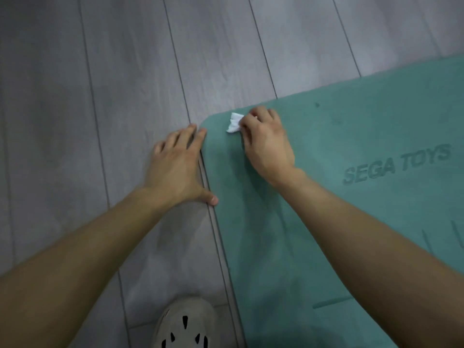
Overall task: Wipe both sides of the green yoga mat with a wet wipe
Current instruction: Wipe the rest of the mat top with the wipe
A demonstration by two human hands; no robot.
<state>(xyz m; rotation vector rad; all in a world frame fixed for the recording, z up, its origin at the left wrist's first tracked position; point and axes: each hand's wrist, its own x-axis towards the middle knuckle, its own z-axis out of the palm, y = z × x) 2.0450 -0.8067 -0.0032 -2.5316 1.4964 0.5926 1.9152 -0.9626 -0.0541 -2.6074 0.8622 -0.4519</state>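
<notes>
The green yoga mat [351, 197] lies flat on the floor and fills the right half of the view, with "SEGA TOYS" embossed on it. Near its rounded far-left corner, my right hand [266, 144] pinches a crumpled white wet wipe [234, 123] against the mat's surface. My left hand [178, 164] lies on the floor along the mat's left edge, fingers spread and straight, its thumb and forefinger touching that edge.
Grey wood-plank floor [100, 96] stretches to the left and beyond the mat. A beige perforated shoe [185, 325] stands on the floor at the bottom, just left of the mat's edge.
</notes>
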